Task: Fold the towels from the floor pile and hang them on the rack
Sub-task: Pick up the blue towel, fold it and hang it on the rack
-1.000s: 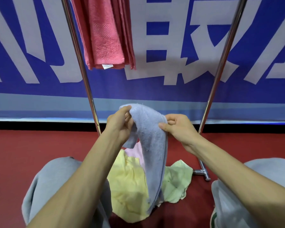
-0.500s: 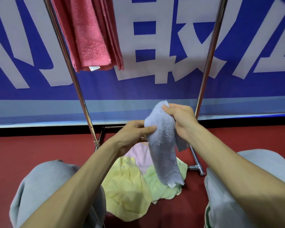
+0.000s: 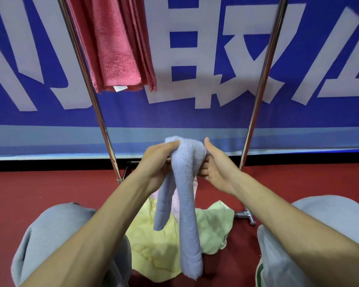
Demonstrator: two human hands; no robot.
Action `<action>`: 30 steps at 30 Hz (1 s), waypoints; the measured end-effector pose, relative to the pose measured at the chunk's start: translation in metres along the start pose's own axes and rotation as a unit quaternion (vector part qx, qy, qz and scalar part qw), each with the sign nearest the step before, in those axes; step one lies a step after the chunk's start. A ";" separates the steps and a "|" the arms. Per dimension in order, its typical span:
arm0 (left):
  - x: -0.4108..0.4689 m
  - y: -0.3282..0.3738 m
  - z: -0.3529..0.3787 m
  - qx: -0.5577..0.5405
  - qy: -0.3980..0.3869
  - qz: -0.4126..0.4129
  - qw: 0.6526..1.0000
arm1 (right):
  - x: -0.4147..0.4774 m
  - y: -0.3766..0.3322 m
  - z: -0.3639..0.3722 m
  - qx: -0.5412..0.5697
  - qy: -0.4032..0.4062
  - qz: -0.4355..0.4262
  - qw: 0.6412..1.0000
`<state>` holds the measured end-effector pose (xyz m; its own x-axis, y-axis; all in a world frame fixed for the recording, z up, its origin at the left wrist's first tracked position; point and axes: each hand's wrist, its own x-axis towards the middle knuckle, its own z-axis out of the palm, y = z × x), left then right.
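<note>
Corners are what this fold needs. The blue towel (image 3: 187, 199) is bunched into a rope with two uneven tails, so I judge it best shaken flat and retaken by two corners before halving, to match the folded red towel (image 3: 116, 48) already hung by the left pole of the rack (image 3: 95, 104).

The left hand (image 3: 155, 162), low in front of the rack between its poles, pinches the towel's crest with the thumb on top and the fingers curled behind. The towel hangs from there above the floor pile (image 3: 153, 245) at the rack's foot. The right hand (image 3: 218, 168) holds the far side, fingers curled into the cloth and thumb raised beside the crest.
</note>
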<state>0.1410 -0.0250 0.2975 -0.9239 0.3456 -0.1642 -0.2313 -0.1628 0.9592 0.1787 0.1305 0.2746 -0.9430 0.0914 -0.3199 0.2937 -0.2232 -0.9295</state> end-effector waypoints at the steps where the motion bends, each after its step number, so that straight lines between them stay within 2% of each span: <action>1: 0.001 0.001 -0.003 -0.010 0.019 -0.005 1.000 | 0.001 0.001 0.001 -0.007 -0.019 0.007 1.000; 4: 0.005 0.003 -0.010 -0.037 0.069 -0.018 0.997 | 0.001 0.002 0.002 0.012 -0.077 -0.016 0.997; 6: 0.006 0.005 -0.015 -0.063 0.094 -0.034 0.993 | 0.000 0.001 0.001 0.002 -0.083 -0.047 0.995; 8: 0.010 0.004 -0.021 -0.107 0.105 -0.063 0.987 | -0.003 -0.002 0.001 -0.054 -0.083 -0.084 0.992; 11: 0.011 0.002 -0.026 -0.145 0.081 -0.089 0.982 | -0.005 -0.007 0.000 -0.141 -0.086 -0.168 0.972; 14: 0.011 0.001 -0.023 -0.097 0.046 -0.055 0.993 | -0.002 -0.010 -0.001 -0.145 -0.029 -0.234 0.961; 17: 0.008 -0.003 -0.013 -0.019 0.038 -0.008 0.999 | 0.000 -0.013 -0.003 -0.131 0.018 -0.257 0.957; 20: 0.005 -0.013 -0.004 0.050 0.028 -0.009 0.998 | 0.001 -0.014 -0.005 -0.131 0.023 -0.259 0.957; 26: 0.003 -0.019 0.006 0.058 0.021 0.039 0.997 | -0.011 -0.016 -0.019 -0.166 0.018 -0.253 0.953; 28: 0.000 -0.018 0.013 0.081 -0.010 0.050 0.995 | -0.019 -0.018 -0.028 -0.200 0.045 -0.252 0.946; 30: -0.001 -0.014 0.018 0.108 -0.057 0.045 0.991 | -0.026 -0.022 -0.040 -0.252 0.104 -0.252 0.928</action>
<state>0.1511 -0.0064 0.2887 -0.8950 0.4420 -0.0597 -0.0666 -0.0001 0.9978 0.2029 0.1716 0.2959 -0.9450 0.2589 0.1997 -0.0916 0.3767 -0.9218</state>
